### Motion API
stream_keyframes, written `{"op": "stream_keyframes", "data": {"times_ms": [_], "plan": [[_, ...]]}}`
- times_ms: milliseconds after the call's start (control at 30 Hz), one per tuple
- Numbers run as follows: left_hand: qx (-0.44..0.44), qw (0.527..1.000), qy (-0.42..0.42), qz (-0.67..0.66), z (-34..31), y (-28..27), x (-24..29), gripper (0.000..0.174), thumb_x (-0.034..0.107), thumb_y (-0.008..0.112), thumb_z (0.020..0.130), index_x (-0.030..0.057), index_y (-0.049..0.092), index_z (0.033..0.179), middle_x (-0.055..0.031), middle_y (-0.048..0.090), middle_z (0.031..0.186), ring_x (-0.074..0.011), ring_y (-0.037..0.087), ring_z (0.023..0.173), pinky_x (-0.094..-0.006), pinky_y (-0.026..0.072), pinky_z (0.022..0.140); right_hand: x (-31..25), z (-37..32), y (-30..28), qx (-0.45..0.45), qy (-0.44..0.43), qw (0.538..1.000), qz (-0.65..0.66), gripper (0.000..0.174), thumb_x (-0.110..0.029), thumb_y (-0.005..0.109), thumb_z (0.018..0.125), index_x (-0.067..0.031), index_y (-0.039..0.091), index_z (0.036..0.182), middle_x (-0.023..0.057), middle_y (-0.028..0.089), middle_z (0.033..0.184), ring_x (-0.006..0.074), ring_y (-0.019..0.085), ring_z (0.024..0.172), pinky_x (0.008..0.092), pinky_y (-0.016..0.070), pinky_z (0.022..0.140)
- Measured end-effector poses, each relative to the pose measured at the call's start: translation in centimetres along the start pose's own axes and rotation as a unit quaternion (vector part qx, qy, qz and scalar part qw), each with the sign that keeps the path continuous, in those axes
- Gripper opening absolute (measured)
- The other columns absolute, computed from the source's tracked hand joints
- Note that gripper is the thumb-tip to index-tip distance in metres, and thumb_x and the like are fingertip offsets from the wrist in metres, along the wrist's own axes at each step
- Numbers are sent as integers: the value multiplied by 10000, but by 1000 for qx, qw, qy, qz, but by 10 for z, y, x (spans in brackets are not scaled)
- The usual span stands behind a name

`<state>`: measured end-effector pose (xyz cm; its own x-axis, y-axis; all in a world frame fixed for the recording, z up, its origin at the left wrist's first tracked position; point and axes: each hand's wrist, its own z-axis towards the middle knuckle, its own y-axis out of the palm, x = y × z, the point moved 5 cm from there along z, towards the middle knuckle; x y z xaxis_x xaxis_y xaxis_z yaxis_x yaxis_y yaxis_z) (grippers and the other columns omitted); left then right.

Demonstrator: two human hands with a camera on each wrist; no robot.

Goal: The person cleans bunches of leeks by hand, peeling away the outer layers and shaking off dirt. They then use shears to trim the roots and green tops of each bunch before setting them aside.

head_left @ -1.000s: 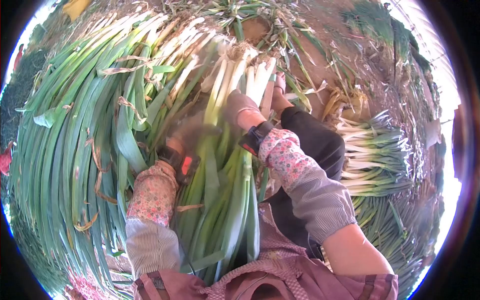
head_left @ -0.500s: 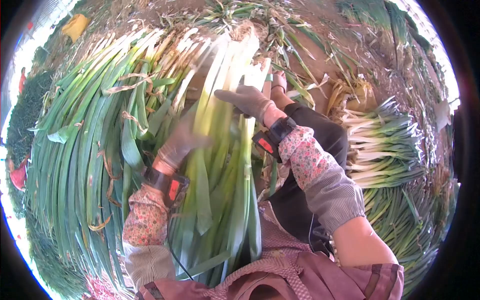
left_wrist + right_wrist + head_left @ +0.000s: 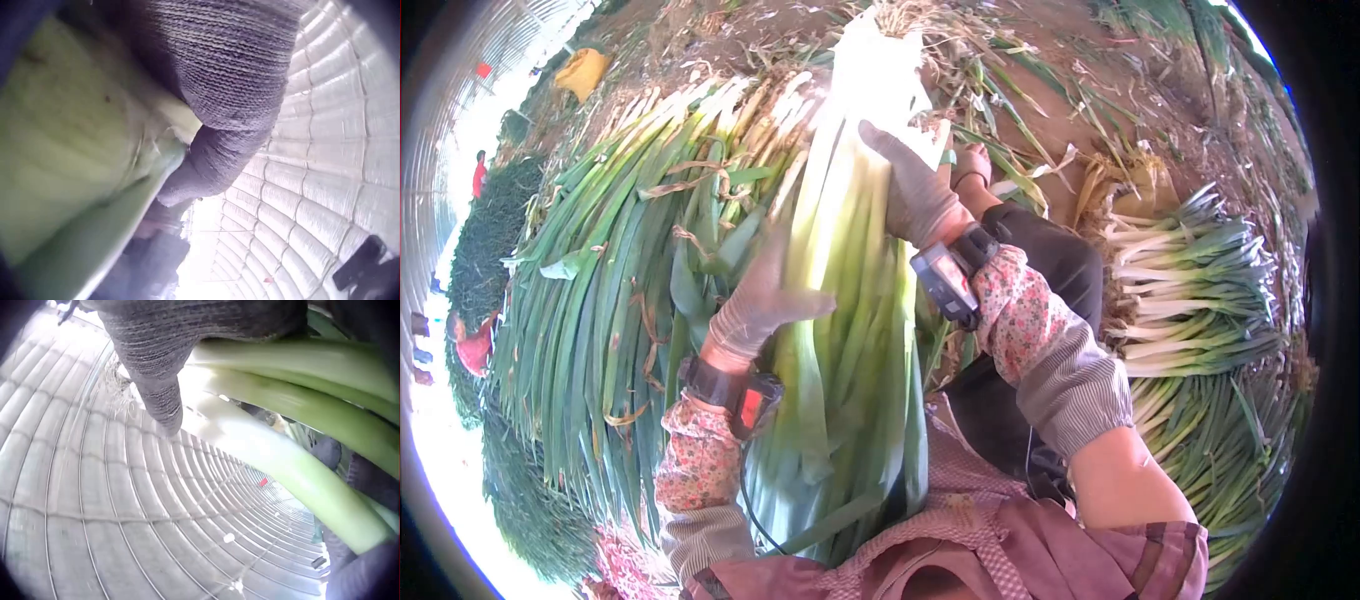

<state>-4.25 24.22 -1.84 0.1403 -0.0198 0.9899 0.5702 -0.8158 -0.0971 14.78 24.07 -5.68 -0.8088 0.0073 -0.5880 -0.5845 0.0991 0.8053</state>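
Observation:
A thick bunch of long green onions (image 3: 850, 280) stands over the lap, white root ends up and away from the body, green leaves hanging toward the person. My gloved left hand (image 3: 755, 300) grips it lower on the left side, thumb across the front. Higher up, my gloved right hand (image 3: 915, 190) holds the right side near the white stems, thumb along them. In the left wrist view, curled fingers (image 3: 212, 156) wrap a pale green stalk (image 3: 69, 137). The right wrist view has the thumb over several stalks (image 3: 262, 450); the other fingers are hidden behind.
A large heap of green onions (image 3: 600, 290) lies at the left. Trimmed ones with white stems (image 3: 1170, 290) are stacked at the right, beyond the bent leg (image 3: 1055, 270). Leaf scraps litter the soil (image 3: 1040, 110) ahead. A yellow bag (image 3: 583, 72) lies far left.
The bunch has risen and its root ends now reach the top of the head view. Both hands have shifted their hold, and the right thumb now points up along the stems.

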Motion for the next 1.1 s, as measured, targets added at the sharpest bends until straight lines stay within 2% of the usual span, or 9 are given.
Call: {"op": "stream_keyframes", "data": {"times_ms": [167, 367, 533, 567, 700, 800, 1000, 1067, 1100], "plan": [[-11, 993, 4, 116, -16, 1, 41, 961, 266, 861, 742, 20, 330, 1504, -76, 531, 1350, -169, 491, 1240, -337, 424, 1053, -22, -15, 54, -7, -32, 999, -10, 340, -224, 757, 880, -22, 663, 1137, 66, 696, 975, 170, 667, 840, 310, 543, 758], [74, 901, -118, 411, -48, 11, 113, 1134, 426, 884, 714, -29, 232, 1522, -202, 567, 1319, -264, 575, 1221, -360, 465, 1024, -30, -28, 102, -12, -112, 992, -56, 384, -189, 791, 833, -9, 644, 1140, 82, 683, 971, 196, 657, 803, 335, 549, 745], [237, 812, -39, 532, -55, 41, 123, 1320, 568, 881, 629, -84, 149, 1513, -332, 570, 1272, -403, 600, 1192, -447, 483, 1008, -39, -67, 140, 16, -183, 978, -100, 417, -178, 790, 826, 3, 632, 1167, 84, 671, 1025, 184, 620, 959, 334, 512, 844], [264, 820, -10, 507, -54, 39, 115, 1387, 543, 921, 558, -73, 133, 1519, -322, 543, 1312, -421, 606, 1165, -454, 490, 996, -42, -65, 139, -11, -195, 975, -109, 397, -177, 783, 835, 9, 637, 1153, 83, 672, 1035, 176, 620, 961, 339, 509, 830], [354, 715, 28, 603, -50, 62, 109, 1277, 421, 925, 575, -12, 165, 1506, -271, 541, 1316, -430, 621, 1117, -482, 538, 897, -42, -85, 141, 12, -171, 980, -98, 309, -111, 692, 920, -7, 623, 1203, 65, 667, 1050, 161, 647, 931, 296, 523, 820], [353, 748, -55, 559, -44, 74, 108, 1292, 446, 882, 602, -31, 136, 1542, -294, 464, 1413, -436, 593, 1182, -456, 539, 932, -40, -86, 134, 28, -179, 982, -47, 447, -194, 791, 837, 30, 633, 1190, 95, 677, 1065, 175, 628, 954, 327, 502, 844], [284, 741, -90, 601, -34, 86, 95, 1077, 398, 832, 698, 26, 238, 1514, -275, 591, 1273, -430, 664, 1041, -466, 558, 878, -113, -82, 101, 70, -218, 969, -96, 286, -118, 705, 918, 23, 637, 1157, 72, 688, 935, 191, 675, 788, 301, 556, 686], [252, 754, -84, 600, -33, 92, 83, 992, 381, 809, 724, 55, 276, 1494, -262, 614, 1214, -440, 681, 946, -494, 559, 823, -148, -43, 52, 40, -215, 976, -5, 296, -185, 709, 902, -2, 644, 1125, 127, 707, 1050, 247, 684, 873, 359, 536, 802], [232, 771, -85, 587, -34, 95, 80, 954, 349, 800, 727, 63, 291, 1482, -261, 577, 1268, -443, 675, 955, -505, 555, 821, -179, -3, -11, 62, -314, 931, -177, 274, -202, 677, 915, -33, 641, 1128, 116, 714, 1031, 254, 693, 863, 368, 543, 786]]}}
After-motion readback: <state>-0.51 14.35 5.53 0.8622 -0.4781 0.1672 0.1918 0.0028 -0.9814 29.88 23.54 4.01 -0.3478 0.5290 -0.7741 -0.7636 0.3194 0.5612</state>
